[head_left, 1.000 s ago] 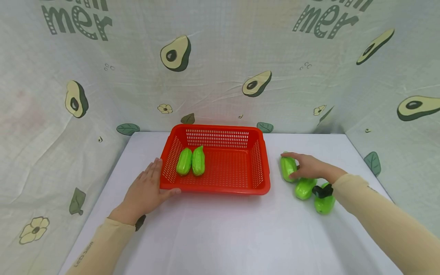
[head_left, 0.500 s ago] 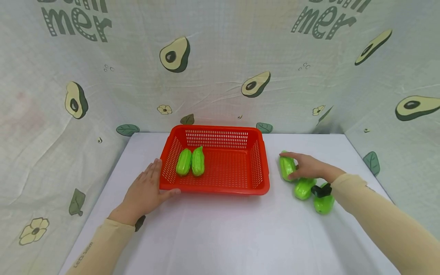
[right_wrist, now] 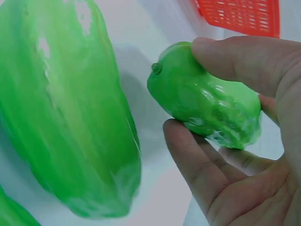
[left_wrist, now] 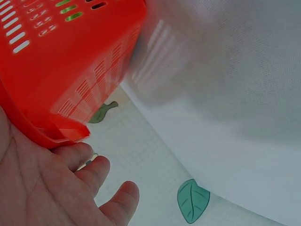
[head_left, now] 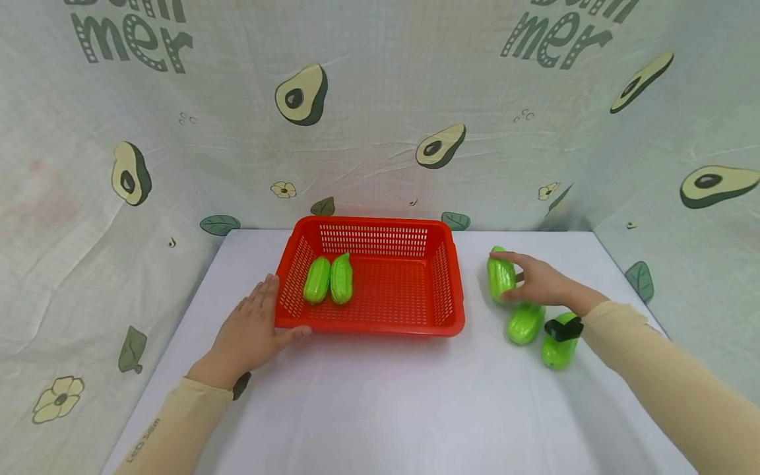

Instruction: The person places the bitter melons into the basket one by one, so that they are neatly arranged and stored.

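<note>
A strip of white tabletop (head_left: 473, 270) is seen between the red perforated plastic basket (head_left: 368, 326) and the glossy green ridged gourd (head_left: 500, 277), short of the back edge. "mer" is printed twice on the avocado-patterned cloth (head_left: 362, 178); the lettering on the beige sleeve (head_left: 172, 422) cannot be read. The gourd is pinched by the right hand (head_left: 543, 282), fingers curled; the basket's left side is touched by the left hand (head_left: 249, 333), fingers nearly straight.

Pale avocado-printed cloth (head_left: 368, 188) encloses the white table (head_left: 380, 409) on 3 visible sides.

Five green gourds (head_left: 499, 278) — one red basket (head_left: 388, 290).
</note>
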A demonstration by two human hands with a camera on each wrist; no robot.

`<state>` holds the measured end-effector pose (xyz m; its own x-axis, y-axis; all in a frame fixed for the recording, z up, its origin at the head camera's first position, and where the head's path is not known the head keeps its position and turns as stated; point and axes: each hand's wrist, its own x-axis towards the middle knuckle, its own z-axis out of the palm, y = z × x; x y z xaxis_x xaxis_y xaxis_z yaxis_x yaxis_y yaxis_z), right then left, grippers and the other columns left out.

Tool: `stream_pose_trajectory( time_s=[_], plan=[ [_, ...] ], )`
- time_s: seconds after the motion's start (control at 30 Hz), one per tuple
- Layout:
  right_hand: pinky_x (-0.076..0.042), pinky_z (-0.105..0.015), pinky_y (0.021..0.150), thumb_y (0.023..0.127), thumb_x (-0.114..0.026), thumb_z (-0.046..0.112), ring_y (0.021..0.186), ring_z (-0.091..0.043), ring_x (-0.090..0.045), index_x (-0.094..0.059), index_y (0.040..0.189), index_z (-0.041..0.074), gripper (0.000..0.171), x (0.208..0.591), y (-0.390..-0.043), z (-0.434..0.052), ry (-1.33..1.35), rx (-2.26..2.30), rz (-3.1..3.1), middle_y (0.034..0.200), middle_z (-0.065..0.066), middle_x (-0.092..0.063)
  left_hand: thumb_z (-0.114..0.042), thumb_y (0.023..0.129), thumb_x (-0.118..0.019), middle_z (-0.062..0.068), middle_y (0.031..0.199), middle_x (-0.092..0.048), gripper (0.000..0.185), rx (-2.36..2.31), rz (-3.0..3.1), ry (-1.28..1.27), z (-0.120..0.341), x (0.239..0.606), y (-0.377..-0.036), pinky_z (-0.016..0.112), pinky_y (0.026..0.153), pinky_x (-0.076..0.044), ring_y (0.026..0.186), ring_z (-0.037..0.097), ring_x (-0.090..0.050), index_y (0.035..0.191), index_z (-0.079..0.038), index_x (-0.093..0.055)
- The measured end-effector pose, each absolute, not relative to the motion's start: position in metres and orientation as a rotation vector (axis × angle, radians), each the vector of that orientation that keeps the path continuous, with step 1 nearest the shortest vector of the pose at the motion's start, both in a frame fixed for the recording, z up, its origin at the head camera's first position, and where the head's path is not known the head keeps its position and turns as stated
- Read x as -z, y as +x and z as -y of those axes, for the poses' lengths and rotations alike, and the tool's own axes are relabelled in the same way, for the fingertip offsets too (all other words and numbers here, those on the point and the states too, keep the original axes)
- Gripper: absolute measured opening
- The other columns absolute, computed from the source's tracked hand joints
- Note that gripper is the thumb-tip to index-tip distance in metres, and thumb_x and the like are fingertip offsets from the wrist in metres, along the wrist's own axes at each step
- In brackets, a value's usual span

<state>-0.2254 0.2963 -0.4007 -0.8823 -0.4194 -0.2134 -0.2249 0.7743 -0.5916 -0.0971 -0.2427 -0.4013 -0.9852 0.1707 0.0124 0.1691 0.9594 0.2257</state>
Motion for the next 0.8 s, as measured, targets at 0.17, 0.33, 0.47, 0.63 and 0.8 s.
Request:
stream_pose_trajectory(
  time_s=[0.17,0.33,0.47,0.63,0.8],
  plan=[
    [-0.056,-0.050,0.084,0.083,-0.083,0.017,0.116,-0.052,-0.055,-0.032,0.156,0.017,0.090,0.390,-0.223,-0.301,-0.494,0.835,-2.657,0.159,-0.022,-0.024,-0.083,0.081,-0.050,0.029,0.159,-0.019,0.124,-0.356,-3.096,0.272,0.243,0.401,-0.097,0.061,0.114,-0.022,0.144,0.048,-0.021,0.155,0.010,-0.012],
    [-0.055,-0.052,0.086,0.084,-0.082,0.016,0.117,-0.051,-0.055,-0.030,0.157,0.018,0.090,0.377,-0.220,-0.305,-0.490,0.827,-2.695,0.158,-0.021,-0.026,-0.083,0.080,-0.049,0.029,0.160,-0.018,0.124,-0.356,-3.092,0.269,0.243,0.401,-0.097,0.061,0.114,-0.021,0.145,0.047,-0.020,0.155,0.009,-0.011],
    [-0.057,-0.049,0.084,0.084,-0.082,0.018,0.117,-0.049,-0.056,-0.029,0.158,0.019,0.091,0.364,-0.218,-0.306,-0.512,0.847,-2.711,0.158,-0.020,-0.027,-0.083,0.081,-0.049,0.028,0.160,-0.018,0.124,-0.362,-3.098,0.272,0.243,0.400,-0.097,0.061,0.114,-0.022,0.145,0.047,-0.020,0.155,0.009,-0.012],
    [-0.057,-0.042,0.082,0.084,-0.082,0.019,0.115,-0.042,-0.059,-0.027,0.159,0.022,0.093,0.344,-0.217,-0.303,-0.552,0.924,-2.680,0.155,-0.016,-0.032,-0.083,0.080,-0.049,0.029,0.159,-0.019,0.124,-0.368,-3.103,0.273,0.243,0.401,-0.097,0.061,0.114,-0.022,0.144,0.047,-0.021,0.155,0.009,-0.013],
    [-0.058,-0.039,0.081,0.085,-0.082,0.017,0.116,-0.039,-0.059,-0.028,0.158,0.025,0.091,0.324,-0.217,-0.289,-0.572,0.991,-2.641,0.150,-0.014,-0.037,-0.084,0.080,-0.048,0.029,0.159,-0.019,0.125,-0.367,-3.104,0.266,0.243,0.402,-0.097,0.062,0.114,-0.022,0.144,0.047,-0.021,0.155,0.009,-0.013]
  ],
)
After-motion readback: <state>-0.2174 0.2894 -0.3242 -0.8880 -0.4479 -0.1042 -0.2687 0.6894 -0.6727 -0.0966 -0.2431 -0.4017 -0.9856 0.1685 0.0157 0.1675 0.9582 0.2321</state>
